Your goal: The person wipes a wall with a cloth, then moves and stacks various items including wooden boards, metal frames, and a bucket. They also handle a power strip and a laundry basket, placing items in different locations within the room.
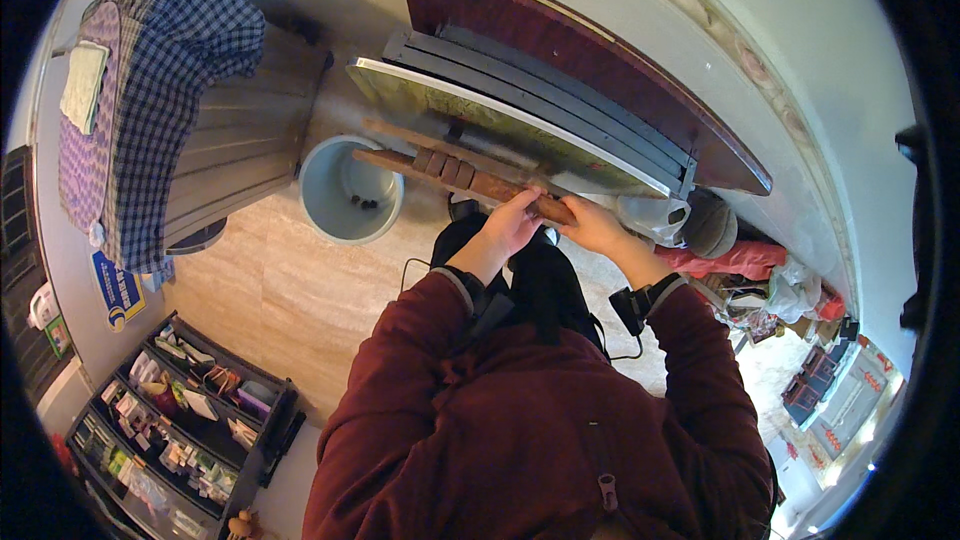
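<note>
A long brown wooden piece [487, 186] slants across in front of me, its far end reaching left over the rim of a pale blue bucket [397, 208]. Several darker blocks [442, 168] sit in a row along its middle. A second thin wooden strip [420, 141] runs beside it, on the side away from me; whether the two are joined is hard to tell. My left hand [512, 223] is closed on the near end of the wooden piece. Close beside it, my right hand [594, 226] grips the tip. Inside the bucket lie several small dark lumps [364, 202].
Folded tabletops [590, 40] and a light-edged board [500, 100] lean against the wall ahead. A cabinet under a checked cloth [190, 50] stands at the left, a loaded dark rack [190, 420] at lower left. Bags and a red cloth [730, 258] lie at the right.
</note>
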Tool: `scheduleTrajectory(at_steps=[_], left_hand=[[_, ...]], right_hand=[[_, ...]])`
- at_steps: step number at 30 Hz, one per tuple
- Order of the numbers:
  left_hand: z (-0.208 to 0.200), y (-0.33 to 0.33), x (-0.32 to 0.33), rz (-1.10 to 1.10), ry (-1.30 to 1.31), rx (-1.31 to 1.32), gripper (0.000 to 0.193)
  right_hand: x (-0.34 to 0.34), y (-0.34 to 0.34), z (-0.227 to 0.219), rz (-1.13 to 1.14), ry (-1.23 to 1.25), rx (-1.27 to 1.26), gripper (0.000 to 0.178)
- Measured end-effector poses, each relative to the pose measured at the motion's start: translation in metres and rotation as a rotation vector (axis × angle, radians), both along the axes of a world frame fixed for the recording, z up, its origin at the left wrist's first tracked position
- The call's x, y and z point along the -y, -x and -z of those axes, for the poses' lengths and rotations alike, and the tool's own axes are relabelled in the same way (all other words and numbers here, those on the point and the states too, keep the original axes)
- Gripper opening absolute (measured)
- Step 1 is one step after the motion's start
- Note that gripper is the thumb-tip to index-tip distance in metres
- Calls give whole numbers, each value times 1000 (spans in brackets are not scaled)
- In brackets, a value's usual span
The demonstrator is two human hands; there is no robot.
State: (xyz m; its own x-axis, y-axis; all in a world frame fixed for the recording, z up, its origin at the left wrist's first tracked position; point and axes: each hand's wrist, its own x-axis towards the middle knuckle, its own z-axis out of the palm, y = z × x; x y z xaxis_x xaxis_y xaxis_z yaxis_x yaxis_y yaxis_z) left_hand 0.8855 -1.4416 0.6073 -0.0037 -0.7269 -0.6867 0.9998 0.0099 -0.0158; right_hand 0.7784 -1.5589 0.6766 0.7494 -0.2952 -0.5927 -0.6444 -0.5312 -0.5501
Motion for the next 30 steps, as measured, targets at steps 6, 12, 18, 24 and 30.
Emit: scheduleTrajectory(at_steps=[6,12,18,24,30], left_hand=[[-1,-2,4,-22,-39,-30,17],[-2,-2,2,-42,19,-42,19],[-1,-10,-3,29,0,-40,24],[-1,-22,-18,85,36,-28,26],[2,-32,-39,120,-13,28,18]], right_hand=[[2,-1,0,-1,32,-27,36],[0,-7,-2,6,38,-148,43],[1,-26,9,-25,-12,-278,52],[3,-39,13,7,-134,-135,46],[6,-44,30,68,-163,-290,36]])
